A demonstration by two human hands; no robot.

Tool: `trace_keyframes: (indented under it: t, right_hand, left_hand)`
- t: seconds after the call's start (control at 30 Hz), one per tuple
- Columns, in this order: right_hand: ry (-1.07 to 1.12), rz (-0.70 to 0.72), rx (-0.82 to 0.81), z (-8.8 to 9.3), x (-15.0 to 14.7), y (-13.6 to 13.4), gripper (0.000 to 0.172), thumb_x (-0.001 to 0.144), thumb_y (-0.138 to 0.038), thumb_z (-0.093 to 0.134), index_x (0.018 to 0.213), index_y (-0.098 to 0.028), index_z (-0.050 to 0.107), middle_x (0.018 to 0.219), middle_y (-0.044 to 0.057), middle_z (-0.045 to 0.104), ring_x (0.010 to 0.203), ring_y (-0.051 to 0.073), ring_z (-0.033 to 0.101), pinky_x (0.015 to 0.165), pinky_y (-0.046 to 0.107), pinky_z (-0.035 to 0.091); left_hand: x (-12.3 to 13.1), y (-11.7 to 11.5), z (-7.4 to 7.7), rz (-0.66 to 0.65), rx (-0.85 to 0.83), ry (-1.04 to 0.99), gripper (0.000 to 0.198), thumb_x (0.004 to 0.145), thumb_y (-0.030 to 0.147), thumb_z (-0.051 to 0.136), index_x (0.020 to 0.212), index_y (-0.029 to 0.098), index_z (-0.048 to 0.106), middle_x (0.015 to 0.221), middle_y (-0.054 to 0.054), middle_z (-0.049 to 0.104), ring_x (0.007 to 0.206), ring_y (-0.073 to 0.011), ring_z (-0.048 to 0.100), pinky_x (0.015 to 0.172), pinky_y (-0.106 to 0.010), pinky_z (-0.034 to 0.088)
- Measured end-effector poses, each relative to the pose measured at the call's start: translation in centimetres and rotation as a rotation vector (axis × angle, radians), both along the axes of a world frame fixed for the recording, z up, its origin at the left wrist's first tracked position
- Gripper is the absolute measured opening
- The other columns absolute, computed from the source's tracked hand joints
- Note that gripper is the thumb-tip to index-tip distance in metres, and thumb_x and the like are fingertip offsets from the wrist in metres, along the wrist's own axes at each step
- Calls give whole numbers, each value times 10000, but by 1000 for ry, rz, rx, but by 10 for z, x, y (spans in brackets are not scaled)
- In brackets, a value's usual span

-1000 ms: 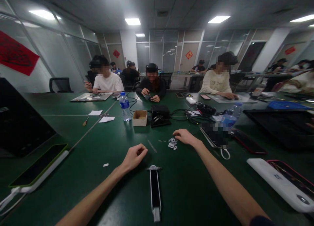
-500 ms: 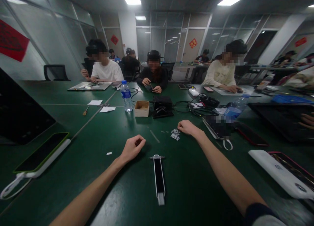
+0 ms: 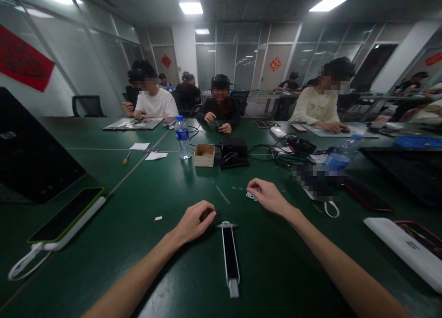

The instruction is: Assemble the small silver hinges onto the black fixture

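Observation:
My right hand (image 3: 267, 196) is over a small pile of grey metal pieces (image 3: 251, 197), its fingers bent down and closed on them. Most of the pile is hidden beneath that hand. To the left, my left hand (image 3: 195, 221) rests on the green table with its fingers curled in toward the thumb. Whatever lies inside that curl, if anything, cannot be made out. Just right of it lies a long, narrow holder (image 3: 230, 258) with a black face, white edges, a grey end and a thin metal crossbar at its far end.
A water bottle (image 3: 183, 138), an open cardboard box (image 3: 204, 156) and a black stand (image 3: 234, 153) are ahead. Phones and a white power bank (image 3: 404, 249) lie right; a green-edged phone (image 3: 67, 214) lies left, near a dark screen (image 3: 34, 156). Several people sit across the table.
My right hand has moved from the right edge of the metal pieces to over them, covering most. My left hand has shifted slightly closer to the holder. The view has tilted a little.

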State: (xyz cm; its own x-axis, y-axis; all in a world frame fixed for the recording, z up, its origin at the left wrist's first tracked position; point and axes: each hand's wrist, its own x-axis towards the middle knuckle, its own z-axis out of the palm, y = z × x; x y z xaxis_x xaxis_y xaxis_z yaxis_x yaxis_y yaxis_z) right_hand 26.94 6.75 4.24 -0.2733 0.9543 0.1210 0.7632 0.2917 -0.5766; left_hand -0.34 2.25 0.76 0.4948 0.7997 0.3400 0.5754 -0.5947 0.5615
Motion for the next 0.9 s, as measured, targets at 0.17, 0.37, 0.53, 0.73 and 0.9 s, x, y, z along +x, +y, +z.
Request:
trace_keyframes:
  t: [0.17, 0.37, 0.53, 0.73, 0.9]
  right_hand:
    - [244, 214, -48, 6, -43, -43, 143, 836, -271, 567, 891, -159, 637, 815, 18, 643, 680, 125, 547, 613, 241, 428]
    - [319, 278, -60, 5, -70, -39, 98, 789, -213, 598, 839, -159, 662, 732, 1, 644, 636, 114, 538, 593, 234, 416]
    - [382, 254, -160, -1, -73, -40, 94, 760, -204, 626, 827, -149, 662, 750, 12, 652, 655, 121, 571, 591, 229, 438]
    - [499, 266, -262, -7, -73, -40, 143, 748, -207, 650, 863, -149, 587, 729, 4, 660, 673, 137, 630, 602, 230, 471]
    - [306, 319, -157, 4, -65, -35, 150, 783, -262, 646, 894, -173, 598, 823, 16, 665, 735, 142, 626, 656, 247, 483]
  left_hand:
    - [4, -3, -5, 24, 126, -91, 163, 890, 277, 526, 1018, 178, 545, 808, 2, 559, 647, -108, 510, 656, -233, 450]
    - [7, -4, -10, -39, 315, -138, 126, 912, 288, 522, 930, 177, 579, 853, -32, 603, 714, -117, 569, 646, -220, 488]
    - [6, -3, -8, -45, 403, -138, 112, 925, 251, 505, 927, 173, 586, 849, -40, 634, 760, -124, 614, 673, -217, 513]
    - [7, -1, -13, -78, 483, -43, 132, 917, 183, 494, 1001, 166, 595, 890, -60, 663, 756, -130, 629, 672, -227, 520]
    - [2, -1, -4, -49, 331, 35, 161, 896, 192, 497, 996, 183, 623, 931, -57, 652, 798, -140, 617, 712, -243, 505]
